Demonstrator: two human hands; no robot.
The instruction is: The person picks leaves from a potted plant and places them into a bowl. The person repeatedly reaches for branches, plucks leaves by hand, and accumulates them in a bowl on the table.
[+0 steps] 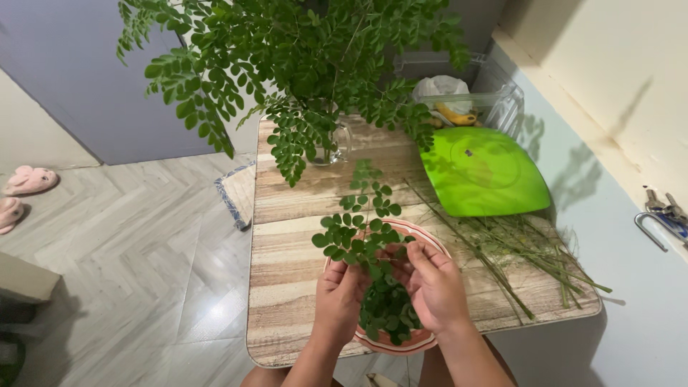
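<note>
Both hands pinch a leafy sprig; bowl beneath.

bowl mostly hidden under hands and leaves, big branch cut off at top, keys cropped at right

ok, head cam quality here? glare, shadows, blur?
Head view: sharp overall, with no motion blur on the left hand or right hand; soft glare patch on the floor; leafy branch shadows fall on the right wall; table evenly lit; slight wide-angle bowing at the edges.
</note>
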